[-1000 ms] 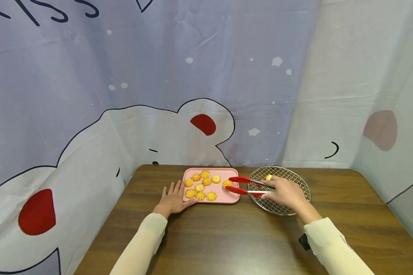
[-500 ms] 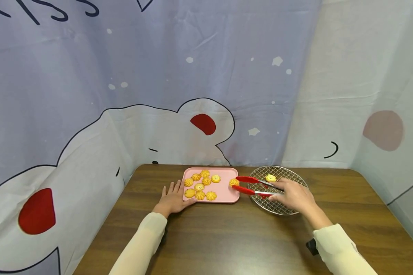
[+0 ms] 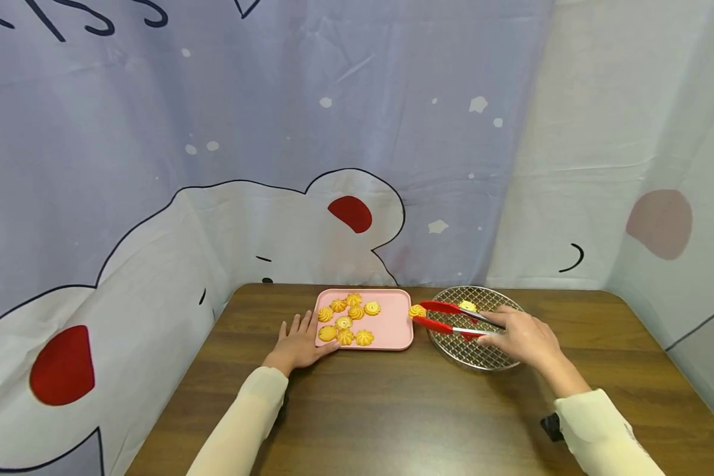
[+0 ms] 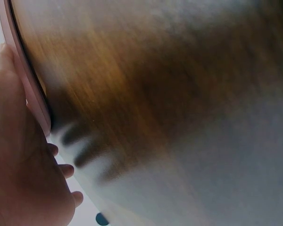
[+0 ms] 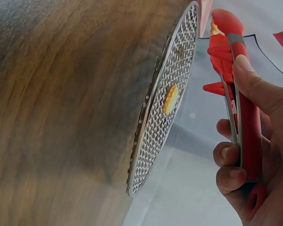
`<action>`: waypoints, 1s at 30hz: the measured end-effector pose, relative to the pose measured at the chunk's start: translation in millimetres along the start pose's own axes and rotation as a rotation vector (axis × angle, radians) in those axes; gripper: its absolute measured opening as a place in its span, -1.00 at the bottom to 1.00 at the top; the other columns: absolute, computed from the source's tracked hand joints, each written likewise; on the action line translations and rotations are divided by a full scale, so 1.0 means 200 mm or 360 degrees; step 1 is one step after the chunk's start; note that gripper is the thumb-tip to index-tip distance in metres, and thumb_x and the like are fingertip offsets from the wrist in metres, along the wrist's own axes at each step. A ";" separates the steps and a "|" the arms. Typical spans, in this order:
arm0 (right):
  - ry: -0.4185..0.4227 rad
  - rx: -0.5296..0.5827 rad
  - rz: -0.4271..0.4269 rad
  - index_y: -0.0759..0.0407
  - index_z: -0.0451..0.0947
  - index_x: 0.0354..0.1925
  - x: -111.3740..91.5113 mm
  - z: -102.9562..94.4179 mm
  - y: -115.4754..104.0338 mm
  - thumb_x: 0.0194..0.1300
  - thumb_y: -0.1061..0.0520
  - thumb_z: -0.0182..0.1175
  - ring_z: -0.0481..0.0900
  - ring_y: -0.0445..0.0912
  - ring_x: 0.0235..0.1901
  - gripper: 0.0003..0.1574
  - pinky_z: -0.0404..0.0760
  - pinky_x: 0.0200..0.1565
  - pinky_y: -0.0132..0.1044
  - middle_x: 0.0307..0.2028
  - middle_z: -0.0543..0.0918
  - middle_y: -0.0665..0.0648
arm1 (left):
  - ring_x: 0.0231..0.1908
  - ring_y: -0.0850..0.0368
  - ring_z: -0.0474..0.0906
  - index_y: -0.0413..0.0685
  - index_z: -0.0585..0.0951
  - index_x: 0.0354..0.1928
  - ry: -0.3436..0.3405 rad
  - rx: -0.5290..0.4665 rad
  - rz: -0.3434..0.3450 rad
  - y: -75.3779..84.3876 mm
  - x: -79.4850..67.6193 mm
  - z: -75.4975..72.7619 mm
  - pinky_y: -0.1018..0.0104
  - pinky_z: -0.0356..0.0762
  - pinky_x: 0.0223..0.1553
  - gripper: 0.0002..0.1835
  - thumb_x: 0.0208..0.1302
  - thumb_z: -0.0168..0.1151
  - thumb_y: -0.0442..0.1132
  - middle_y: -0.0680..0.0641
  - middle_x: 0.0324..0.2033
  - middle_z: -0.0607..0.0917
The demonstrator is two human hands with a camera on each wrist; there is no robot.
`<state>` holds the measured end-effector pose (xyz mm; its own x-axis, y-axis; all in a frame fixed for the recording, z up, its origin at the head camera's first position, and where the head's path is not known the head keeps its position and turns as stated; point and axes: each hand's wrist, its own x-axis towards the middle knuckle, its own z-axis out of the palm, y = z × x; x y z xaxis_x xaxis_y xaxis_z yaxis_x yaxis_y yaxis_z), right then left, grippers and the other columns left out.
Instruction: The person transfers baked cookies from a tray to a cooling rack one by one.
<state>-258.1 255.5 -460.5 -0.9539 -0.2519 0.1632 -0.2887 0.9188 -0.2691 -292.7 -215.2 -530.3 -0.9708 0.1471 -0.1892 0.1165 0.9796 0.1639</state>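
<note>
My right hand (image 3: 526, 336) grips a pair of red-tipped tongs (image 5: 249, 127), fingers and thumb wrapped round the handles. Between the tong tips a swirled yellow cookie (image 3: 417, 311) is pinched, over the gap between tray and rack. Under the tongs lies a round wire rack (image 3: 482, 358), with one cookie (image 5: 170, 99) on its mesh. My left hand (image 3: 300, 345) rests with fingers spread at the left edge of the pink tray (image 3: 393, 336), its thumb along the front rim. Several yellow cookies (image 3: 356, 312) lie on the tray's left and middle.
The brown wooden table (image 3: 393, 410) extends in front of the tray and rack. A printed curtain (image 3: 333, 225) hangs close behind the table's back edge and along its sides.
My right hand has moved right with the tongs, carrying the pinched cookie from above the tray's right side to the rack's left edge. The left hand has stayed in place.
</note>
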 end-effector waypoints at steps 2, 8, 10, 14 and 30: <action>0.0002 0.0005 0.0007 -0.07 0.62 0.27 0.00 0.00 0.01 0.13 -0.30 0.45 0.68 0.16 -0.09 -0.22 0.59 -0.34 0.04 0.09 0.65 0.09 | 0.57 -0.29 -0.19 -0.17 -0.12 0.62 -0.0004 -0.0004 0.0002 0.00 0.00 0.00 -0.31 -0.36 0.48 0.15 0.33 -0.17 0.56 -0.23 0.60 -0.07; 0.0007 -0.0001 0.0005 -0.08 0.62 0.27 -0.02 0.00 0.04 0.14 -0.29 0.44 0.67 0.22 -0.03 -0.24 0.60 -0.29 0.12 0.14 0.64 0.14 | 0.57 -0.29 -0.18 -0.17 -0.12 0.62 0.0001 -0.0001 0.0002 0.00 0.00 0.00 -0.31 -0.34 0.48 0.14 0.34 -0.16 0.54 -0.23 0.60 -0.06; 0.0007 0.0003 0.0010 -0.07 0.62 0.26 -0.03 0.00 0.05 0.14 -0.29 0.44 0.66 0.25 -0.01 -0.24 0.60 -0.28 0.14 0.15 0.64 0.17 | 0.57 -0.30 -0.18 -0.17 -0.12 0.62 0.0002 -0.0002 0.0002 0.00 -0.01 0.00 -0.31 -0.34 0.48 0.13 0.35 -0.16 0.54 -0.23 0.60 -0.06; 0.0000 0.0014 0.0040 -0.09 0.62 0.27 -0.04 -0.01 0.07 0.14 -0.29 0.44 0.67 0.24 -0.02 -0.24 0.59 -0.31 0.11 0.15 0.64 0.13 | 0.57 -0.29 -0.17 -0.15 -0.12 0.62 0.0005 0.0000 -0.0002 0.01 -0.01 0.00 -0.30 -0.33 0.49 0.12 0.35 -0.15 0.53 -0.22 0.60 -0.06; -0.0025 0.0016 0.0098 -0.06 0.61 0.28 -0.09 -0.01 0.16 0.15 -0.34 0.42 0.67 0.20 -0.13 -0.20 0.54 -0.39 0.03 0.01 0.64 0.07 | 0.56 -0.30 -0.17 -0.17 -0.08 0.62 0.0014 -0.0034 0.0004 0.01 -0.01 -0.01 -0.32 -0.34 0.48 0.14 0.33 -0.13 0.54 -0.24 0.60 -0.05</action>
<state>-250.4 288.8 -470.6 -0.9710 -0.1998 0.1311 -0.2301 0.9297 -0.2875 -290.5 -214.5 -528.6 -0.9724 0.1485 -0.1800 0.1148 0.9760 0.1853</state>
